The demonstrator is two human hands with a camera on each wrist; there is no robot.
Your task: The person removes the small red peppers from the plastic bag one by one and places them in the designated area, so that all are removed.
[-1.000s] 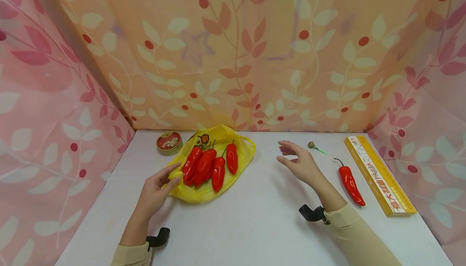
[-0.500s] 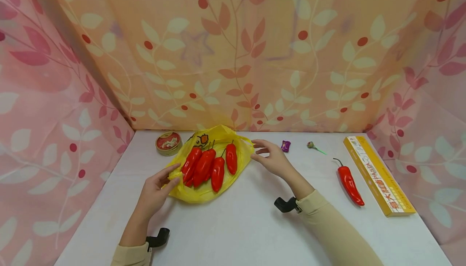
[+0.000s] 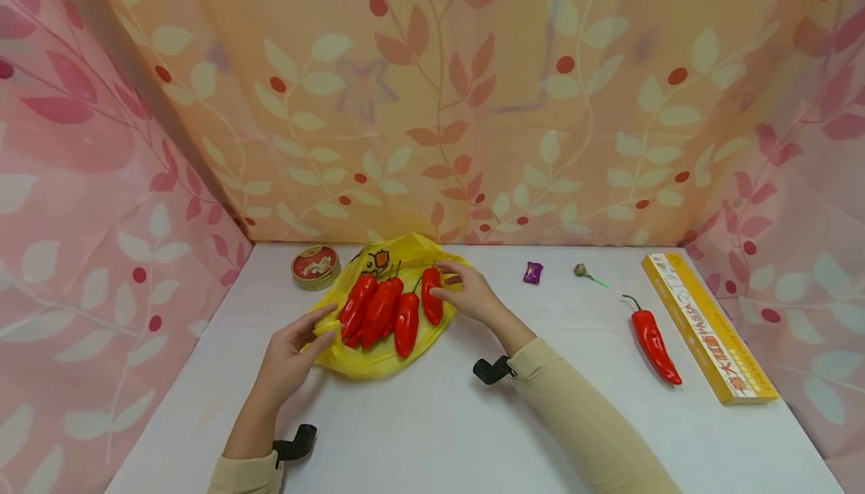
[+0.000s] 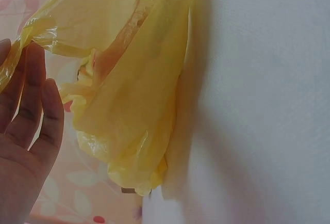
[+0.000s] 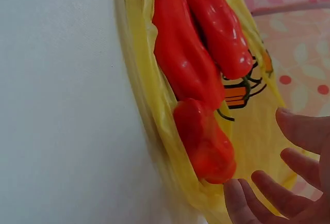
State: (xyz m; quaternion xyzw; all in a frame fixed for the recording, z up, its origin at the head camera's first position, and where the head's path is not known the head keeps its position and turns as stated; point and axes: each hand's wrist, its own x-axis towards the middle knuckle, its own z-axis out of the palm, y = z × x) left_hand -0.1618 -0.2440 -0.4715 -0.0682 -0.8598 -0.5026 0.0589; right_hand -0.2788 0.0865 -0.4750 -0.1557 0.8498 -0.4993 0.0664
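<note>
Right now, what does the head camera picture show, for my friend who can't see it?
Two hands work at a yellow bag of red peppers on a white table: the left hand pinches its edge, and the right hand touches the rightmost pepper. Another pepper lies beside a pasta box.

A round red-lidded tin (image 3: 314, 265) sits left of centre in the frame, near the back edge of the white table (image 3: 432, 419). Right of centre lie a purple wrapped candy (image 3: 532, 272) and a lollipop (image 3: 583, 272). Toward the right edge, a lone red pepper (image 3: 654, 341) lies beside a long yellow pasta box (image 3: 709, 325).
</note>
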